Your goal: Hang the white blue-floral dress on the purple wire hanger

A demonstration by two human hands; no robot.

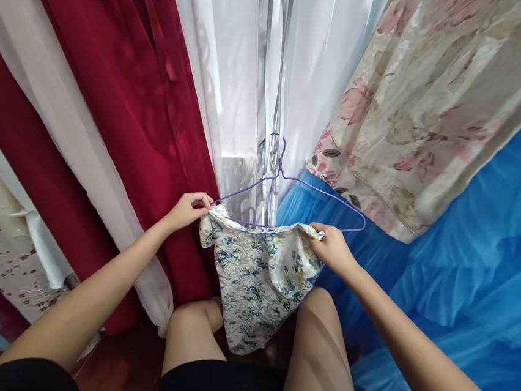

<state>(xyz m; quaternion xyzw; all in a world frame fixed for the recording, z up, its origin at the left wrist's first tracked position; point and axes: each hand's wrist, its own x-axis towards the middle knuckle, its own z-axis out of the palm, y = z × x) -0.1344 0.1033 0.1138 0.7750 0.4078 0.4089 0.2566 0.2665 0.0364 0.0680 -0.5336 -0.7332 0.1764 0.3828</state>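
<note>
Black shorts (219, 385) sit nearest, knees (318, 315) parted, and between them hangs the floral garment (252, 281)! Left hand (189, 210) pinches its left top corner; right hand (329, 245) grips the right. Level hands and even tension should keep that edge straight along the purple hanger (280, 170). Crinkled, pale, printed blue, green and yellow, it narrows at the near end. Outward now: red cloth (128, 84) left, blue ruffles (478, 278) right, white drapes (231, 94) far.
</note>
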